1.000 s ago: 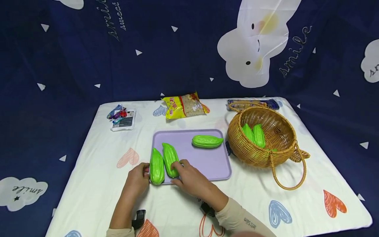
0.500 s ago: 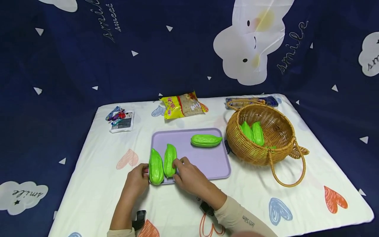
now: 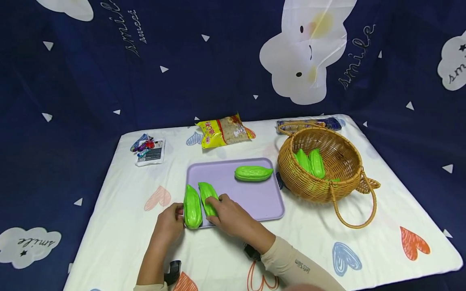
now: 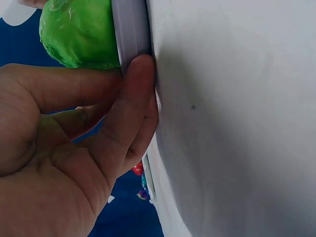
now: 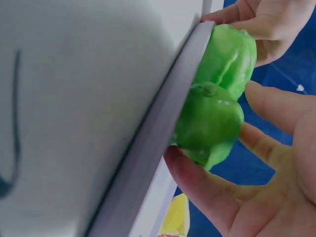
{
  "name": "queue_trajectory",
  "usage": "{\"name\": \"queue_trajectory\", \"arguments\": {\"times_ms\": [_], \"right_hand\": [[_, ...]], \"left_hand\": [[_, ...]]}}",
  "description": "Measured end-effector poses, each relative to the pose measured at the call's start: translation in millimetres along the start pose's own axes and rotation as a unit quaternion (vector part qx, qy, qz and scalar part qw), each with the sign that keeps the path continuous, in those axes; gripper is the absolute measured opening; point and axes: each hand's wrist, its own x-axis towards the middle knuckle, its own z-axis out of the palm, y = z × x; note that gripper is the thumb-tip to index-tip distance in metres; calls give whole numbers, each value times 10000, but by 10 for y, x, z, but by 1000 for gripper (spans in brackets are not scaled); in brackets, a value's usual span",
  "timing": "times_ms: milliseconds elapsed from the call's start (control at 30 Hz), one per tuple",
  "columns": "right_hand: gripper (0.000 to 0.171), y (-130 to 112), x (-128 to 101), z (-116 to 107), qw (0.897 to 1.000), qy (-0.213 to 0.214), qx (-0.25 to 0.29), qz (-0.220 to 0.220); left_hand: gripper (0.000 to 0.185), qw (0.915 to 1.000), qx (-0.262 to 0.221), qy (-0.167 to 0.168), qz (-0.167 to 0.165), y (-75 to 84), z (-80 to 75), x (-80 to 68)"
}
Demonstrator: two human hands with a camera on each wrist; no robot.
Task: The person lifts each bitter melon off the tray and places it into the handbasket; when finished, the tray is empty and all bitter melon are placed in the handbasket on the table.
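In the head view, a pale purple tray (image 3: 233, 206) carries three green bitter melons with ridged skins. My left hand (image 3: 170, 224) pinches the tray's left rim between thumb and fingers, beside the leftmost bitter melon (image 3: 192, 208). My right hand (image 3: 231, 214) holds the middle bitter melon (image 3: 207, 192) around its near half, hiding part of it. In the right wrist view this melon (image 5: 210, 121) lies against the tray's raised edge, with fingertips low on its side. A third bitter melon (image 3: 253, 173) lies crosswise at the tray's back right.
Right of the tray stands a round wicker basket (image 3: 309, 192) with several bitter melons inside and a handle hanging toward me. Behind are a yellow snack bag (image 3: 225, 131) and a dark blue packet (image 3: 333, 123). Small colourful wrapped sweets (image 3: 143, 144) lie on a white packet (image 3: 154, 153) at back left.
Under my right hand, the middle bitter melon's tip swung right, then back left, and it shifted slightly toward me. My left hand stayed at the tray rim. The head view drifted slightly.
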Motion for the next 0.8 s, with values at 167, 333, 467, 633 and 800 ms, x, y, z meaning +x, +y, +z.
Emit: {"name": "queue_trajectory", "arguments": {"times_ms": [167, 333, 467, 633, 800], "right_hand": [[37, 1, -22, -17, 9999, 113, 90, 95], [37, 14, -170, -199, 9985, 536, 116, -4], [40, 102, -326, -519, 9892, 1386, 473, 51], [42, 391, -462, -957, 9492, 3027, 795, 338], [41, 800, -614, -1263, 8955, 4235, 978, 962]], "left_hand": [[37, 10000, -33, 32, 20, 7, 3, -1], [36, 9999, 50, 31, 83, -11, -2, -3], [36, 10000, 48, -19, 32, -31, 5, 6], [36, 9999, 36, -105, -5, -28, -8, 21], [37, 9999, 92, -141, -13, -37, -1, 22]]}}
